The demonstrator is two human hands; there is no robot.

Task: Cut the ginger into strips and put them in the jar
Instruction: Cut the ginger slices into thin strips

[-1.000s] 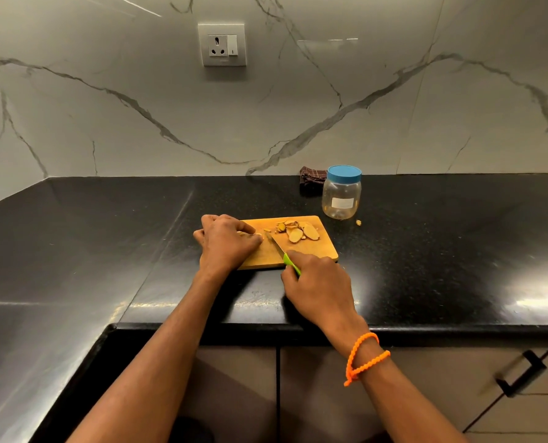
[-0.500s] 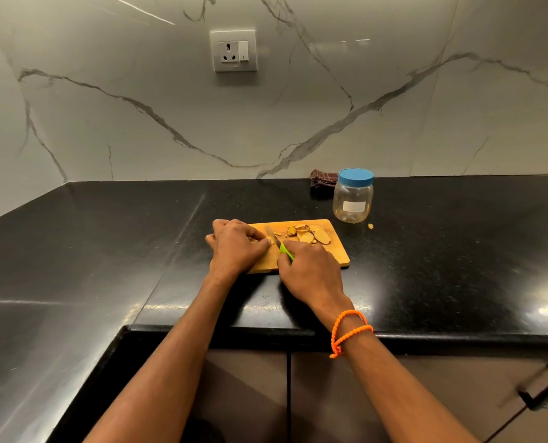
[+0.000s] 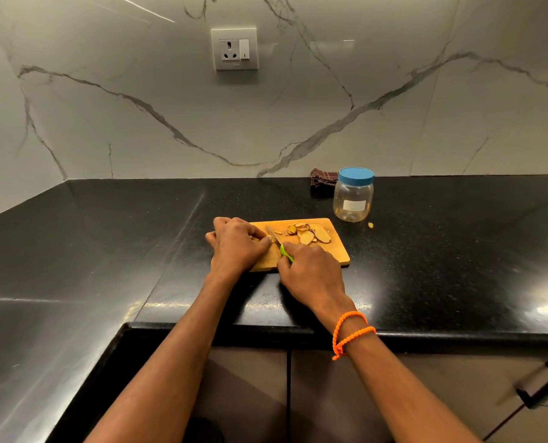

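Still at the cutting step, by the look of it. Left hand (image 3: 237, 243) curled over a piece of ginger at the left end of the cutting board (image 3: 336, 254), the piece itself mostly hidden under the fingers. Right hand (image 3: 311, 270) wrapped round the green handle of the knife (image 3: 274, 239), blade angled down just beside the left fingertips. Cut ginger slices (image 3: 311, 235) heaped near the board's far right corner. Jar (image 3: 353, 198) just beyond that corner, toward the counter's back edge, blue lid on. Next: probably finer cuts, fingertips tucked clear; then lid off before filling.
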